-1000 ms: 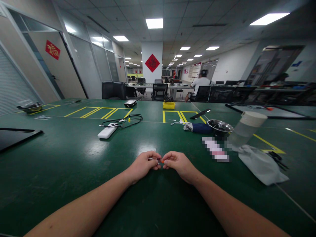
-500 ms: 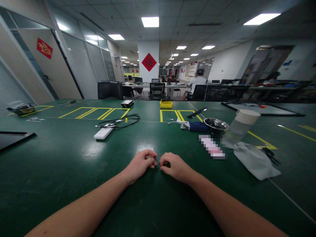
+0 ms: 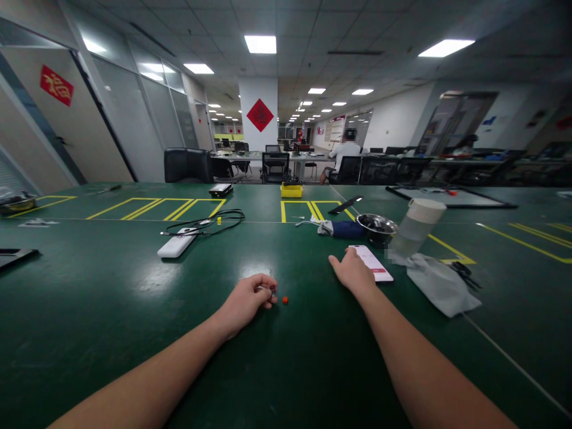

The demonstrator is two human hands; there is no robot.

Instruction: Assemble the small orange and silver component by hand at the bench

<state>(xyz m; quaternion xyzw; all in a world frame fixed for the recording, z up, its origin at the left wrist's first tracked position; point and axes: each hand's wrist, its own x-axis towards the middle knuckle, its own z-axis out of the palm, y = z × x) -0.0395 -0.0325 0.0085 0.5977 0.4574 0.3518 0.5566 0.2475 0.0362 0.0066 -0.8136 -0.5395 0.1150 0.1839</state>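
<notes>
My left hand (image 3: 248,301) rests on the green table (image 3: 111,298) with its fingers curled, pinching a tiny dark metal part (image 3: 271,291). A small orange piece (image 3: 285,300) lies loose on the table just right of it. My right hand (image 3: 353,271) is stretched out further right and away from me. Its fingers reach onto the near end of a white phone (image 3: 373,263) lying flat. The fingertips are partly hidden, so the grip is unclear.
Behind the phone stand a metal bowl (image 3: 376,226), a tilted translucent cup with a lid (image 3: 415,226) and a grey cloth (image 3: 435,283). A white power bank with black cable (image 3: 176,243) lies at the left, a yellow bin (image 3: 291,190) farther back. A person sits at distant desks.
My right hand has let go of the orange piece, which now lies on the table, and has moved right and forward to the phone. The left hand has stayed put.
</notes>
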